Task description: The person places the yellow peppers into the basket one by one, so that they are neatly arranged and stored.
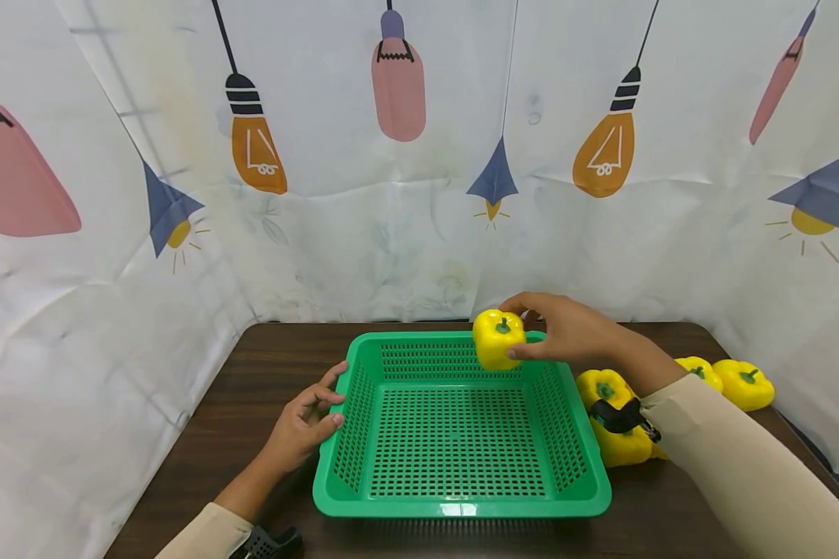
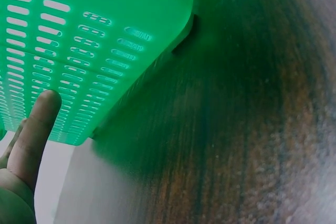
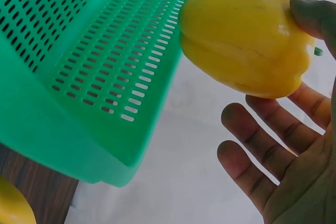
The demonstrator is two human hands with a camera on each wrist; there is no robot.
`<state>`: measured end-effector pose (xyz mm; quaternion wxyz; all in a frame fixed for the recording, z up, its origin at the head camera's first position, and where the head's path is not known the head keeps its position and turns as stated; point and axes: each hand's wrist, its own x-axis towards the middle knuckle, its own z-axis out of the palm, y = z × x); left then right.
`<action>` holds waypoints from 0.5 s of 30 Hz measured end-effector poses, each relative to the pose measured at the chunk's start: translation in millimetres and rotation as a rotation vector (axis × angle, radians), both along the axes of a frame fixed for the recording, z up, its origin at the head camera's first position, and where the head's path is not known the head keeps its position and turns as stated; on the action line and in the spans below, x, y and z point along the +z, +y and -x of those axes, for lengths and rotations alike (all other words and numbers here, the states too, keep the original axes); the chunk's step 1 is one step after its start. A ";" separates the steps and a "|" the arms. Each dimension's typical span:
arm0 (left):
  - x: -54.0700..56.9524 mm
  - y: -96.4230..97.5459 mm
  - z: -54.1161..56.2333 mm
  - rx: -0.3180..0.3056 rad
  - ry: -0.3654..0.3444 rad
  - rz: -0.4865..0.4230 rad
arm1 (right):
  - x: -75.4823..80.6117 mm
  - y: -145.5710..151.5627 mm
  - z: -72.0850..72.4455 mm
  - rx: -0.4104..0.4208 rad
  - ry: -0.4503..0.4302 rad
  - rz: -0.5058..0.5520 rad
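Note:
A yellow bell pepper (image 1: pixel 498 340) with a green stem is pinched between the thumb and fingers of my right hand (image 1: pixel 566 332), above the far right corner of a green plastic basket (image 1: pixel 461 508). In the right wrist view the pepper (image 3: pixel 247 35) is held by the thumb and upper fingers, while the lower fingers stand free of it. The basket has slotted walls and floor, with nothing lying inside. My left hand (image 1: pixel 304 427) rests against the basket's left side; in the left wrist view one finger (image 2: pixel 34 135) touches the slotted outer wall.
Several more yellow bell peppers (image 1: pixel 618 450) lie on the dark wooden table (image 1: pixel 252 380) right of the basket, partly hidden by my right arm. Two of them (image 1: pixel 744 386) sit near the right edge. A white printed sheet (image 1: pixel 419 233) hangs behind the table.

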<state>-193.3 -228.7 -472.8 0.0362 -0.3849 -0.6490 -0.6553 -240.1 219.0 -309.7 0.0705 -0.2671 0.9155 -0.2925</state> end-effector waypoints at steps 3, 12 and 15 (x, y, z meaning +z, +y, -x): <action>-0.6 -0.3 0.6 -0.004 -0.002 -0.003 | 0.4 -3.7 0.4 -0.001 -0.007 0.004; -3.4 -1.3 2.6 0.000 -0.017 -0.006 | 0.0 -13.8 4.2 0.040 0.000 0.010; -3.3 -1.2 2.0 0.003 -0.021 -0.005 | -1.1 -16.8 6.0 0.051 0.014 -0.003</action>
